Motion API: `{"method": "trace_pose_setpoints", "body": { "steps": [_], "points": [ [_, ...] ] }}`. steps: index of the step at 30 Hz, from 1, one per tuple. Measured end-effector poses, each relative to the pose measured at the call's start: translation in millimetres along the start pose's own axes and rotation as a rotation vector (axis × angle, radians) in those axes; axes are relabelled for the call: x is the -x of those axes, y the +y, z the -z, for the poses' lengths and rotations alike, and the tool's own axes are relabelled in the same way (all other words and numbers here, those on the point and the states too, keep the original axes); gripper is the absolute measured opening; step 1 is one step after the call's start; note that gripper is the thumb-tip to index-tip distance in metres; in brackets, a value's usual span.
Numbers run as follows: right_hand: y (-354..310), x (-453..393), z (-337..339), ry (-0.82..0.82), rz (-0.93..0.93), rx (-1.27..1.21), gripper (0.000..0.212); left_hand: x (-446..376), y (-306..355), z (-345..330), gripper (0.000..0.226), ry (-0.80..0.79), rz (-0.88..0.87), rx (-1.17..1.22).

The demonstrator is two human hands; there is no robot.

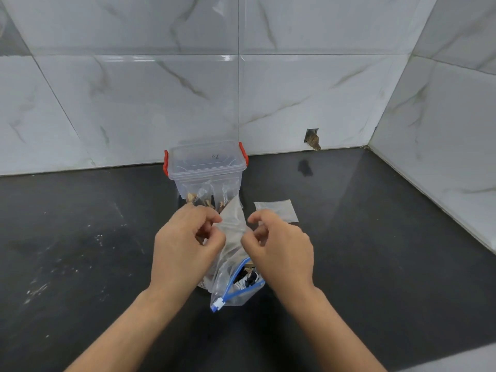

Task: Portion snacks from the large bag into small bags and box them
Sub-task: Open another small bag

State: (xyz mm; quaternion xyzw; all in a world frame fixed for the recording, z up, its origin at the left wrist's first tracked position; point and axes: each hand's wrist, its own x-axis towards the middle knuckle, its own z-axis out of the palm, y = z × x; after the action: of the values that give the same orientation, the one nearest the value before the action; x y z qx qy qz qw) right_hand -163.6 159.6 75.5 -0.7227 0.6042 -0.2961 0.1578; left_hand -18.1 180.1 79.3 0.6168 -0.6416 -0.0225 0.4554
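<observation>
A small clear bag [233, 224] hangs between my hands above the counter. My left hand [185, 245] pinches its left top edge, and my right hand [279, 251] pinches the right edge. Below them lies the large zip bag [236, 287] with a blue slider, holding brown and dark snacks; its mouth faces me. Behind stands a clear plastic box [206, 170] with red latches and its lid on; small filled bags show through its wall. One empty small bag [277, 210] lies flat on the counter to the right.
The dark counter [94, 237] runs to white marble-tiled walls at the back and right. A small hole [312, 138] in the back wall sits near the corner. White specks dot the counter on the left.
</observation>
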Motion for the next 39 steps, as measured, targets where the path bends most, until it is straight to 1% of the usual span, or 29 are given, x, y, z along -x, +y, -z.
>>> {"method": "trace_pose_setpoints", "body": {
  "steps": [2,4,6,8,12,13,16,17,18,19,20,22,24,26,27,28,29,30,31,33,35,37,39],
  "points": [
    [-8.6,5.4,-5.3,0.041,0.044,0.126,0.036,3.4,-5.3,1.2,0.012,0.007,-0.136,-0.011],
    [-17.7,9.1,-9.5,0.079,0.068,0.133,0.044,8.9,-8.8,1.7,0.013,-0.018,-0.245,0.028],
    [-24.4,9.1,-10.2,0.031,0.042,0.072,0.045,12.7,-10.5,3.3,0.017,-0.044,-0.303,0.089],
    [-29.7,6.7,-11.6,-0.012,0.019,0.012,0.046,13.4,-15.2,8.0,0.018,-0.065,-0.324,0.135],
    [-32.4,2.2,-27.4,0.000,-0.020,-0.054,0.039,17.4,-34.0,21.1,0.023,-0.094,-0.309,0.128],
    [-32.6,2.9,-30.7,-0.024,-0.030,-0.095,0.039,18.7,-39.8,24.0,0.030,-0.133,-0.292,0.117],
    [-34.6,1.5,-30.9,-0.169,-0.019,-0.314,0.038,15.9,-53.2,29.2,0.077,-0.321,-0.247,0.030],
    [-36.0,-0.4,-29.2,-0.224,-0.015,-0.385,0.036,12.5,-54.3,28.4,0.089,-0.358,-0.257,0.008],
    [-37.6,-2.1,-27.8,-0.259,-0.005,-0.435,0.033,8.9,-54.4,26.1,0.095,-0.371,-0.278,-0.008],
    [-38.6,-4.0,-26.7,-0.260,0.005,-0.440,0.029,5.9,-53.4,22.2,0.095,-0.371,-0.298,-0.020],
    [-38.3,-5.4,-26.1,-0.239,0.010,-0.419,0.023,3.9,-51.1,16.9,0.090,-0.360,-0.309,-0.036],
    [-34.5,-7.2,-24.0,-0.175,0.000,-0.295,0.014,3.4,-44.6,5.0,0.077,-0.320,-0.308,-0.087],
    [-30.6,-7.8,-19.4,-0.127,0.008,-0.139,0.016,5.4,-38.8,-5.6,0.071,-0.271,-0.309,-0.131],
    [-24.8,-8.5,-12.9,-0.104,0.040,-0.062,0.015,6.2,-32.2,-13.8,0.066,-0.241,-0.315,-0.151],
    [-20.4,-9.2,-8.5,-0.108,0.044,-0.065,0.009,5.3,-29.6,-16.3,0.061,-0.226,-0.303,-0.166],
    [-14.5,-10.3,-3.5,-0.113,0.038,-0.077,0.008,3.9,-28.4,-17.6,0.056,-0.213,-0.273,-0.184],
    [-6.2,-11.3,1.5,-0.122,0.026,-0.083,0.021,2.8,-27.4,-18.1,0.052,-0.207,-0.225,-0.204],
    [4.6,-11.5,7.2,-0.140,0.021,-0.076,0.029,3.0,-26.3,-18.8,0.051,-0.220,-0.161,-0.220],
    [15.6,-11.8,11.5,-0.147,0.023,-0.021,0.029,4.1,-26.0,-18.5,0.053,-0.257,-0.086,-0.220],
    [34.8,-7.6,13.7,-0.181,0.033,0.189,0.024,10.6,-24.7,-18.0,0.062,-0.375,0.058,-0.195],
    [47.3,2.2,5.6,-0.242,0.022,0.359,0.025,20.7,-25.7,-21.3,0.071,-0.492,0.147,-0.214],
    [52.1,11.7,-5.8,-0.284,-0.007,0.384,0.025,27.3,-29.0,-27.8,0.073,-0.575,0.207,-0.264],
    [51.7,18.8,-17.1,-0.290,-0.014,0.360,0.027,28.1,-34.0,-30.4,0.062,-0.607,0.327,-0.195]
  ]
}}
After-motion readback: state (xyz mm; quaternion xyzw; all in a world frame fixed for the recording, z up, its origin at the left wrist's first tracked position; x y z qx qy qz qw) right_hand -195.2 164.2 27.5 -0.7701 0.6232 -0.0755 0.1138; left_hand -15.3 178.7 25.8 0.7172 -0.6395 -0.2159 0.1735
